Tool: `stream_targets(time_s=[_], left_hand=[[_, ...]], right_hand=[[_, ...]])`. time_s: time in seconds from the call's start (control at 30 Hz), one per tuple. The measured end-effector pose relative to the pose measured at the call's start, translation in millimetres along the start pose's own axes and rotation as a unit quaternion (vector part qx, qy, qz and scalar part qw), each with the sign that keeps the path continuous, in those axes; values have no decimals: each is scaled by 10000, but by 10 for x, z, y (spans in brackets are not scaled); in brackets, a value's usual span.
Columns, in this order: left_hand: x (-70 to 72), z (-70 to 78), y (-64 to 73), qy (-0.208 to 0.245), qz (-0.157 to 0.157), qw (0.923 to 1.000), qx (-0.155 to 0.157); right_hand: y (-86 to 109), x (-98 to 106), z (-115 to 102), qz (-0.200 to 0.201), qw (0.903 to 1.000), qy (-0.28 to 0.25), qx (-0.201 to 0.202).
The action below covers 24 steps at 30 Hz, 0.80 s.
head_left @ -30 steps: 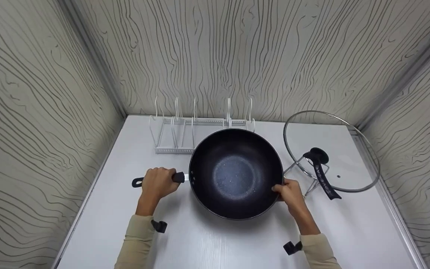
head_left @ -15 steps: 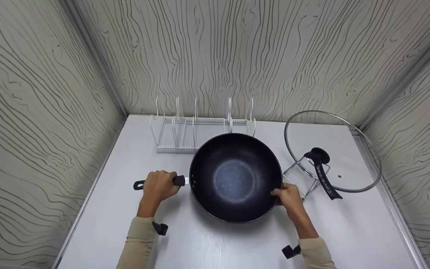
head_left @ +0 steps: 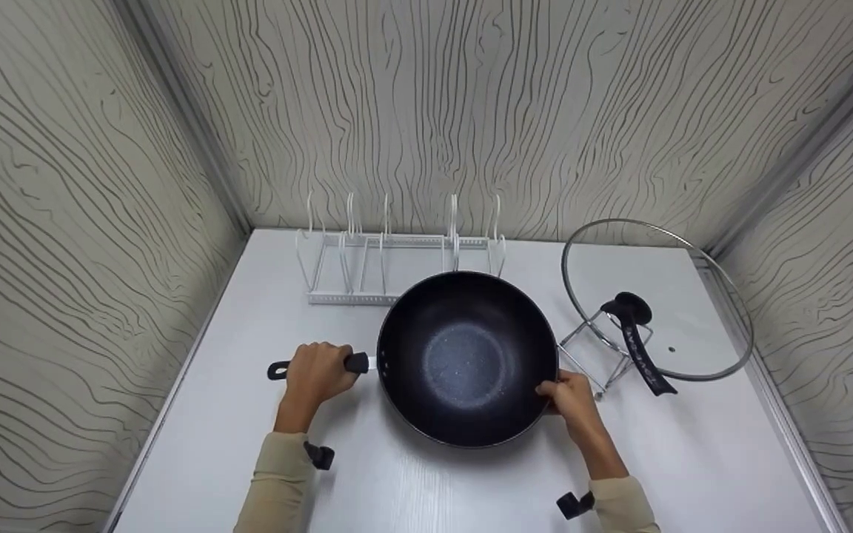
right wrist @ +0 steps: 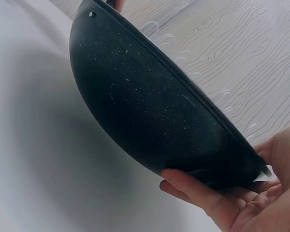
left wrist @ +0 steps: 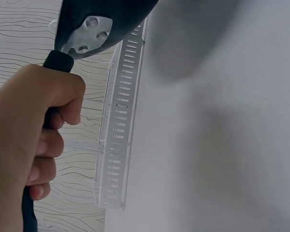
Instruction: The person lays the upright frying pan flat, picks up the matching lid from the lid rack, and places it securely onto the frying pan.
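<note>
A black wok (head_left: 467, 363) with a speckled grey centre is held up over the white table, its inside facing the head camera. My left hand (head_left: 317, 374) grips its black handle (head_left: 356, 363), fingers curled round it; the left wrist view shows the riveted metal bracket (left wrist: 89, 36) just beyond the fist. My right hand (head_left: 571, 396) pinches the opposite rim, thumb over the inside and fingers under the outer wall. In the right wrist view the wok's speckled underside (right wrist: 140, 92) is tilted, with a gap and a shadow between it and the table.
Behind the wok a white wire rack (head_left: 352, 298) stands against the back wall. To the right, a glass lid (head_left: 715, 370) with a black handle (head_left: 637, 344) leans on a metal wire stand (head_left: 578, 363). Patterned walls enclose the white table (head_left: 212, 444) on three sides.
Both hands have drawn the wok slightly towards the person, down in the head view, uncovering more of the rack and wire stand. The grips are the same.
</note>
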<state>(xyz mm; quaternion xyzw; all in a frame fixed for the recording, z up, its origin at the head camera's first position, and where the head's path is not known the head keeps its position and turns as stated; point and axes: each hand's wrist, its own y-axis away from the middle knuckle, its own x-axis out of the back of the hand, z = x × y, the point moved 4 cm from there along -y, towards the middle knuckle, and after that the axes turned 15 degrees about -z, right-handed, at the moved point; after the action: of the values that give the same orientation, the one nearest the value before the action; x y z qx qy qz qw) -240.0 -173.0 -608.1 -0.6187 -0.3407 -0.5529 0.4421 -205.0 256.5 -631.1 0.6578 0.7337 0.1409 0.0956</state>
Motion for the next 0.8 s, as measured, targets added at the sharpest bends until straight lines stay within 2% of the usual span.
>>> stream_targets(time_s=[0.13,0.8], left_hand=[[-18,3,-9,32,0,10000,-34],[-148,-7,11,257,-243,9994,-56]], right_hand=[[-19,17,45,5,9999,-117,-13],[-14,-9,159,43,9998,29,-175]])
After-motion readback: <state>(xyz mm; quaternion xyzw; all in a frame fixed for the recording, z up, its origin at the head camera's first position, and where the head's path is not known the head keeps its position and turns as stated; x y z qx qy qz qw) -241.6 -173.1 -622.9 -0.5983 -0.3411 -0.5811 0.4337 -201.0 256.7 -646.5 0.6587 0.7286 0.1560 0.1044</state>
